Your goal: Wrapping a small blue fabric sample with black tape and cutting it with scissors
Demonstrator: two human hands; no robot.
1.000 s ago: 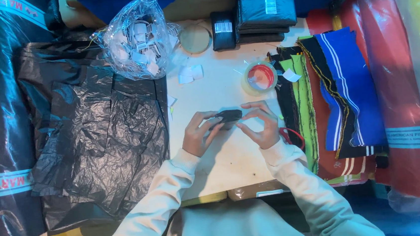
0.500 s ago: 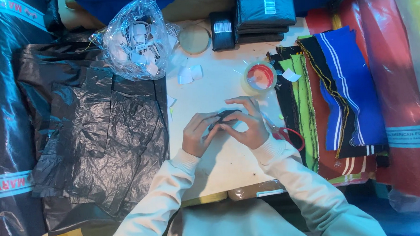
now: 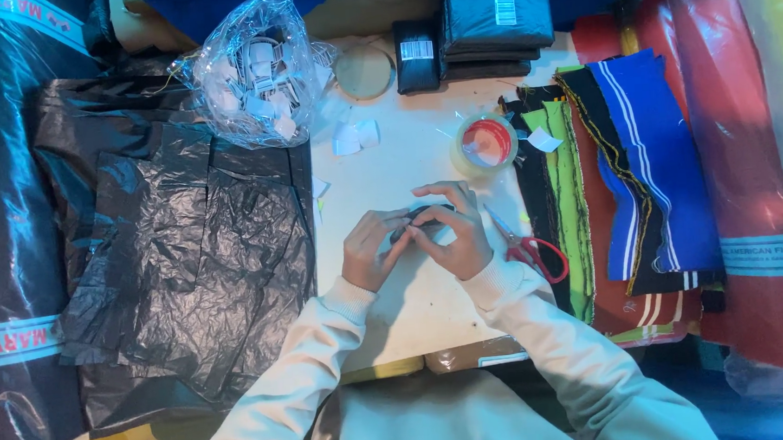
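Both hands together at mid-table: left hand (image 3: 373, 247) and right hand (image 3: 453, 232) pinching a small dark folded piece (image 3: 419, 216), possibly cloth, mostly hidden between the fingertips. Fingers curled, grasping it from either side. Red-handled scissors (image 3: 526, 248) just beyond the right fingers; tape roll (image 3: 485, 143) ahead of them; black plastic sheet (image 3: 190, 264) past the left fingers.

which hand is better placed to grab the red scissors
Right, probably. The red scissors lie on the white table just beside the right hand, on its outer side. The left hand is on the far side of the small dark piece both hands hold and would have to cross over.
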